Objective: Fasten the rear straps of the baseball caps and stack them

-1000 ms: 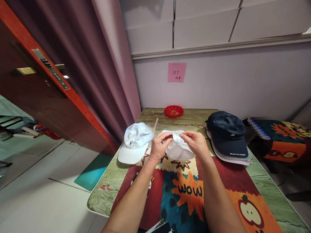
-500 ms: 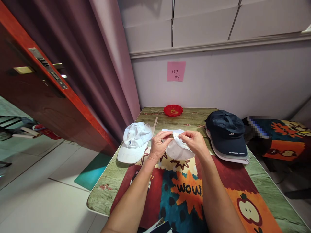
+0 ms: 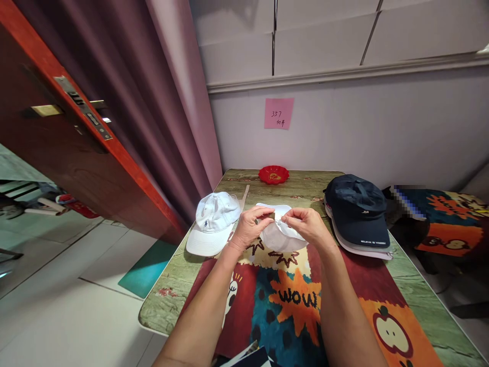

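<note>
A white baseball cap [image 3: 282, 241] rests on the table between my hands, its crown toward me and its brim pointing away. My left hand [image 3: 249, 227] pinches the left side of the cap's back opening between thumb and fingers. On the opposite side, my right hand [image 3: 308, 225] pinches the strap area with thumb and forefinger. The fingertips are close together, and they hide the strap's fastening. To the left sits a pale cap with a small dark emblem [image 3: 214, 224]. Stacked caps with a navy one [image 3: 357, 211] on top stand to the right.
A red scalloped dish [image 3: 273, 175] lies at the table's back edge, below a pink note [image 3: 279, 113] on the wall. A colourful mat [image 3: 282, 326] covers part of the wood-patterned table [image 3: 162, 300]. A door [image 3: 87, 168] and curtain [image 3: 168, 102] are at the left.
The view has shifted slightly. Both hands keep their pinch on the white cap, and my right fingertips have dropped a little at its back strap.
</note>
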{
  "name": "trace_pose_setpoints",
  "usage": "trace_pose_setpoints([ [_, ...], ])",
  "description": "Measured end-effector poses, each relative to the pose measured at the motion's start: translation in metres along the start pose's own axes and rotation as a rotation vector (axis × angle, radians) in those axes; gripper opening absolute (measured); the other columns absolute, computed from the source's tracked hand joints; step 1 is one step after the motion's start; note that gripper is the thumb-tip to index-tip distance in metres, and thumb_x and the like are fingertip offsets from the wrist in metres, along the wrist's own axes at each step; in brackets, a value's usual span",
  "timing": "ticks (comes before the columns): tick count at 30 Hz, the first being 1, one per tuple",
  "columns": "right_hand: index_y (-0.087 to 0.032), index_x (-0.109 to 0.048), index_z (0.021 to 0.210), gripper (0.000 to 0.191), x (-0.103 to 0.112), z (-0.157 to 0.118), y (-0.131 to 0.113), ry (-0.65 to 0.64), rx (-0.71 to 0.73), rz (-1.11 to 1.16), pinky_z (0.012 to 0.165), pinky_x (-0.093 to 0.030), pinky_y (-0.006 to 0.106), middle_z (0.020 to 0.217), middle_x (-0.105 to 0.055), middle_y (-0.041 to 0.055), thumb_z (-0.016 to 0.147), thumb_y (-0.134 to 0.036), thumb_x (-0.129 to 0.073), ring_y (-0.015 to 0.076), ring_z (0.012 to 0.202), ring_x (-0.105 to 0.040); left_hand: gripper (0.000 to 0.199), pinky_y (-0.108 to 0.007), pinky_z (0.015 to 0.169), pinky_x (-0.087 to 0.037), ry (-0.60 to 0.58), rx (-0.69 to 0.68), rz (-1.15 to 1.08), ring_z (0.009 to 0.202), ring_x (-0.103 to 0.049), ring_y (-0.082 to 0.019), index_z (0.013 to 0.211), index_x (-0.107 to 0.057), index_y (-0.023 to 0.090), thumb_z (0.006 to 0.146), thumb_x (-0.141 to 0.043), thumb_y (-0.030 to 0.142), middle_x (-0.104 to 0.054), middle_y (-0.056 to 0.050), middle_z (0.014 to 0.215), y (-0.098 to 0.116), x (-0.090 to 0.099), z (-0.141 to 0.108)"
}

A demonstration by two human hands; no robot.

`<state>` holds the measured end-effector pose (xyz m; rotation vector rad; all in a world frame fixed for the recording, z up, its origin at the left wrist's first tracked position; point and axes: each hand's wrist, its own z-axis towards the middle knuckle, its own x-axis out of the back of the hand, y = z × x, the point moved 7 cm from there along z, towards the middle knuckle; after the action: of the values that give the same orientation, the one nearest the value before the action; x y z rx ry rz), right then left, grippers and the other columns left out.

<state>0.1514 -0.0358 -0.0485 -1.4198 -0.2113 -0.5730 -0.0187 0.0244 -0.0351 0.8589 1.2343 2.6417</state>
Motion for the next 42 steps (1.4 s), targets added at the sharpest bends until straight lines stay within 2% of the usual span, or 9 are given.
trace_pose_setpoints([
  [4,-0.018,-0.071,0.069,0.038,0.002,0.0,0.003,-0.019,0.013,0.007,0.054,-0.034,0.024,0.062,-0.059,0.0006,0.08,-0.053,-0.062,0.014,0.059,-0.049,0.023,-0.033,0.091,-0.055,-0.099,-0.031,0.044,0.101,-0.07,-0.02,0.108,-0.076,0.022,0.088,-0.066,0.016,-0.075,-0.006,0.109,0.007,-0.001,0.003],
  [7,-0.017,-0.074,0.076,0.038,-0.001,0.0,0.007,-0.06,-0.001,0.063,0.055,-0.035,0.024,0.065,-0.061,0.0011,0.081,-0.053,-0.062,0.0146,0.06,-0.05,0.023,-0.032,0.089,-0.054,-0.126,-0.038,0.103,0.1,-0.07,-0.019,0.108,-0.075,0.022,0.088,-0.064,0.016,-0.075,-0.006,0.109,0.01,-0.001,0.004],
  [15,-0.017,-0.073,0.076,0.032,-0.006,0.002,0.006,-0.048,-0.027,0.114,0.054,-0.03,0.024,0.062,-0.055,-0.0015,0.081,-0.046,-0.062,0.0119,0.058,-0.042,0.022,-0.031,0.086,-0.054,-0.092,-0.049,0.142,0.097,-0.069,-0.019,0.106,-0.074,0.021,0.088,-0.064,0.013,-0.075,-0.006,0.105,0.01,-0.001,0.002],
  [19,-0.017,-0.07,0.072,0.029,-0.005,0.002,0.004,-0.022,-0.034,0.152,0.055,-0.031,0.024,0.063,-0.056,-0.0009,0.08,-0.043,-0.062,0.0121,0.059,-0.043,0.022,-0.03,0.084,-0.053,-0.072,-0.071,0.143,0.094,-0.069,-0.018,0.105,-0.074,0.021,0.086,-0.066,0.012,-0.075,-0.004,0.103,0.011,-0.002,0.001],
  [23,-0.017,-0.069,0.073,0.029,-0.01,0.005,0.008,-0.03,-0.046,0.196,0.057,-0.033,0.025,0.065,-0.059,0.0,0.08,-0.044,-0.062,0.0131,0.06,-0.046,0.021,-0.03,0.085,-0.053,-0.001,-0.073,0.139,0.093,-0.07,-0.018,0.102,-0.074,0.021,0.084,-0.07,0.011,-0.075,-0.004,0.101,0.01,0.001,0.0],
  [29,-0.018,-0.069,0.072,0.028,-0.011,0.006,0.012,-0.023,-0.05,0.125,0.056,-0.031,0.026,0.063,-0.059,-0.001,0.08,-0.044,-0.061,0.0125,0.057,-0.043,0.017,-0.025,0.073,-0.053,0.013,-0.048,0.127,0.085,-0.068,-0.016,0.095,-0.074,0.02,0.081,-0.072,0.01,-0.074,-0.004,0.096,0.011,0.0,0.0],
  [35,-0.018,-0.071,0.075,0.029,-0.008,0.003,0.009,-0.021,-0.03,0.106,0.056,-0.03,0.026,0.064,-0.059,-0.0009,0.081,-0.046,-0.062,0.0132,0.06,-0.043,0.018,-0.023,0.067,-0.052,0.021,-0.007,0.043,0.073,-0.063,-0.012,0.095,-0.073,0.02,0.079,-0.072,0.01,-0.071,-0.002,0.092,0.009,-0.002,0.001],
  [40,-0.018,-0.069,0.073,0.03,-0.009,0.003,0.005,-0.019,-0.022,0.13,0.057,-0.031,0.026,0.064,-0.057,-0.0016,0.081,-0.047,-0.063,0.0129,0.06,-0.043,0.016,-0.024,0.069,-0.053,0.047,0.033,0.016,0.07,-0.062,-0.01,0.093,-0.07,0.02,0.079,-0.071,0.012,-0.07,-0.005,0.109,0.005,-0.004,0.0],
  [42,-0.018,-0.068,0.073,0.03,-0.009,0.003,0.005,-0.009,-0.026,0.142,0.057,-0.032,0.025,0.064,-0.058,-0.0015,0.081,-0.046,-0.064,0.013,0.06,-0.044,0.015,-0.024,0.067,-0.051,0.019,0.066,0.02,0.068,-0.061,-0.01,0.094,-0.068,0.02,0.08,-0.069,0.014,-0.07,-0.003,0.105,0.004,-0.006,0.0],
])
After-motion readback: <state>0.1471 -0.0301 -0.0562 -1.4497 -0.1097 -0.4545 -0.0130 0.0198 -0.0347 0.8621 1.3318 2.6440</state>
